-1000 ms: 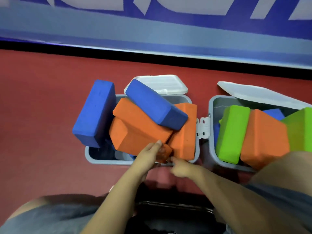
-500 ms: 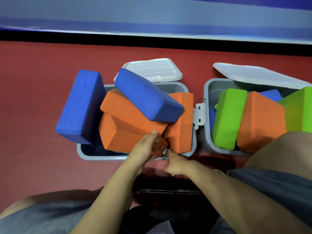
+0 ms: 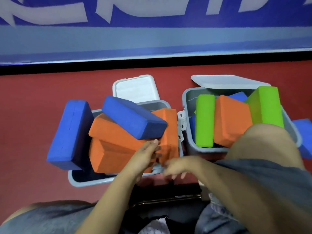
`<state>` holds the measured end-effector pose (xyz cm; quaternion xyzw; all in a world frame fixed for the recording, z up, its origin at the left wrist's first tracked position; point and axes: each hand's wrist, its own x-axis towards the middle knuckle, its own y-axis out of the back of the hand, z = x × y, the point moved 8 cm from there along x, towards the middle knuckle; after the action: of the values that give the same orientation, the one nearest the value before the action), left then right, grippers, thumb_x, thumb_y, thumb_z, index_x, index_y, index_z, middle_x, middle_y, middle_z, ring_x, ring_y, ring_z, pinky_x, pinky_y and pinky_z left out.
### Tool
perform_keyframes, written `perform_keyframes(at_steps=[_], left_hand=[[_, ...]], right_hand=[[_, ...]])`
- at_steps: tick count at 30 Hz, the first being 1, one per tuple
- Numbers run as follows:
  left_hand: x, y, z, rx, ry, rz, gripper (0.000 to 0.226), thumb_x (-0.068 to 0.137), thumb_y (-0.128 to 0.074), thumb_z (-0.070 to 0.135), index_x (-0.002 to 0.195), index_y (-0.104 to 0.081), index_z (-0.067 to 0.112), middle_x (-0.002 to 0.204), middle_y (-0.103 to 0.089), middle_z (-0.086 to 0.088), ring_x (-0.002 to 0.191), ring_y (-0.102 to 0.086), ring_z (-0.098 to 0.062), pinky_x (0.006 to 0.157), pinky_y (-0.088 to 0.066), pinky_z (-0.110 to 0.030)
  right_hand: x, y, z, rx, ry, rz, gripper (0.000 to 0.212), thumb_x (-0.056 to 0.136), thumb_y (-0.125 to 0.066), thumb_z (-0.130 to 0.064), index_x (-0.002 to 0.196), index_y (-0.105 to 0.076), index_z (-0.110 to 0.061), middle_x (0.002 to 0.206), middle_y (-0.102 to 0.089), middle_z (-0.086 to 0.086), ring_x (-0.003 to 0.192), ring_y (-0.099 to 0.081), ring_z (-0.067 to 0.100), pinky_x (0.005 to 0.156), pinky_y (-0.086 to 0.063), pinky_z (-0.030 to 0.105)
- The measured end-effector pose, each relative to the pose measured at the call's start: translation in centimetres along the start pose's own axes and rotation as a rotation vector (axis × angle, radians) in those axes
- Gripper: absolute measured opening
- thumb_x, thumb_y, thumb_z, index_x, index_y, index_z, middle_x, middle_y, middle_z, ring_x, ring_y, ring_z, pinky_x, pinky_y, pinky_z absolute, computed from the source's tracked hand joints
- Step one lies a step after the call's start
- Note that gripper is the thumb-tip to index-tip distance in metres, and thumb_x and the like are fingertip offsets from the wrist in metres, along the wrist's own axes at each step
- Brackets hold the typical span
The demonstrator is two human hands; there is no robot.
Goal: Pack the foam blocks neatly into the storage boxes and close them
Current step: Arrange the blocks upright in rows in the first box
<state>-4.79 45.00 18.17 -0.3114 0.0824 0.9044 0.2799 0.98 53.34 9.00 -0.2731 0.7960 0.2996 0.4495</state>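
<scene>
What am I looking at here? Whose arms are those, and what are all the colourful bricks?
The picture comes from a camera worn on a person's head, looking down, so the arms are that person's own. On the red floor stand two grey storage boxes, lids open. The left box is piled with orange and blue foam blocks sticking out over its rim. The right box holds green, orange and blue blocks. The left hand touches an orange block. The right hand is blurred near the left box's front edge; it seems to hold nothing.
</scene>
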Motion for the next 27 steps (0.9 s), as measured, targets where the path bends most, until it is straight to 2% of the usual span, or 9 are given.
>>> perform_keyframes(at_steps=[2,3,6,9,13,16,23,26,27], left_hand=[[-0.1,-1.7,1.8,0.017,-0.047,-0.026,0.029,0.099,-0.04,0.039,0.113,-0.057,0.021,0.116,-0.062,0.002,0.096,-0.062,-0.013,0.077,-0.046,-0.028],[-0.1,-2.6,2.8,0.014,-0.072,-0.035,0.028,0.099,-0.039,0.038,0.112,-0.058,0.022,0.116,-0.062,0.001,0.097,-0.062,-0.013,0.076,-0.047,-0.028],[-0.2,-5.9,6.2,-0.006,-0.14,-0.072,0.026,0.1,-0.039,0.036,0.106,-0.059,0.022,0.115,-0.063,-0.001,0.096,-0.061,-0.015,0.076,-0.049,-0.029],[-0.2,-10.5,9.4,0.021,-0.212,-0.148,0.025,0.099,-0.04,0.035,0.105,-0.06,0.022,0.113,-0.064,-0.001,0.091,-0.063,-0.014,0.078,-0.047,-0.031],[-0.5,-18.1,12.9,0.051,-0.249,-0.263,0.021,0.098,-0.042,0.036,0.105,-0.058,0.024,0.112,-0.065,0.0,0.095,-0.062,-0.017,0.08,-0.046,-0.032],[-0.4,-24.2,14.5,0.058,-0.248,-0.343,0.022,0.097,-0.044,0.038,0.108,-0.057,0.023,0.113,-0.063,-0.002,0.091,-0.062,-0.017,0.075,-0.047,-0.031],[1.4,-38.2,15.2,0.169,-0.157,-0.504,0.03,0.097,-0.046,0.038,0.12,-0.054,0.02,0.115,-0.062,-0.004,0.09,-0.062,-0.016,0.072,-0.045,-0.03],[3.5,-43.7,14.5,0.242,-0.121,-0.545,0.027,0.098,-0.044,0.038,0.117,-0.054,0.022,0.112,-0.062,-0.003,0.091,-0.063,-0.016,0.073,-0.045,-0.031],[4.3,-45.4,14.0,0.261,-0.106,-0.549,0.023,0.098,-0.043,0.037,0.113,-0.055,0.023,0.109,-0.062,-0.002,0.091,-0.063,-0.016,0.073,-0.044,-0.03]], right_hand=[[-2.6,2.6,0.2,0.098,0.039,0.067,0.042,0.093,-0.049,-0.037,0.132,-0.043,-0.022,0.132,-0.053,0.0,0.114,-0.059,0.02,0.089,-0.05,0.04],[-4.0,4.0,0.5,0.143,0.063,0.122,0.039,0.093,-0.049,-0.036,0.13,-0.046,-0.023,0.132,-0.055,0.0,0.114,-0.059,0.02,0.09,-0.049,0.041],[-7.9,7.6,2.6,0.277,0.109,0.292,0.037,0.095,-0.048,-0.037,0.128,-0.049,-0.022,0.12,-0.06,-0.003,0.104,-0.062,0.017,0.077,-0.047,0.03],[-11.8,11.4,5.7,0.43,0.165,0.51,0.033,0.095,-0.05,-0.029,0.125,-0.052,-0.015,0.091,-0.057,-0.003,0.081,-0.06,0.012,0.056,-0.039,0.022],[-18.7,16.4,11.8,0.679,0.219,0.762,0.029,0.095,-0.05,-0.028,0.123,-0.051,-0.02,0.101,-0.06,-0.003,0.087,-0.062,0.011,0.061,-0.042,0.022],[-23.8,19.8,18.5,0.876,0.223,0.976,0.022,0.093,-0.052,-0.022,0.115,-0.053,-0.021,0.095,-0.062,-0.002,0.082,-0.063,0.013,0.064,-0.044,0.024],[-28.8,20.1,40.0,1.358,0.0,1.386,0.002,0.097,-0.048,-0.022,0.098,-0.047,-0.021,0.074,-0.054,-0.002,0.06,-0.054,0.008,0.053,-0.037,0.02],[-28.4,18.0,48.8,1.444,-0.217,1.478,0.011,0.094,-0.054,-0.025,0.09,-0.046,-0.019,0.066,-0.053,0.002,0.048,-0.054,0.011,0.05,-0.039,0.022],[-27.5,17.0,51.9,1.434,-0.29,1.472,0.016,0.091,-0.057,-0.029,0.089,-0.048,-0.017,0.064,-0.051,0.004,0.048,-0.051,0.014,0.055,-0.041,0.025]])
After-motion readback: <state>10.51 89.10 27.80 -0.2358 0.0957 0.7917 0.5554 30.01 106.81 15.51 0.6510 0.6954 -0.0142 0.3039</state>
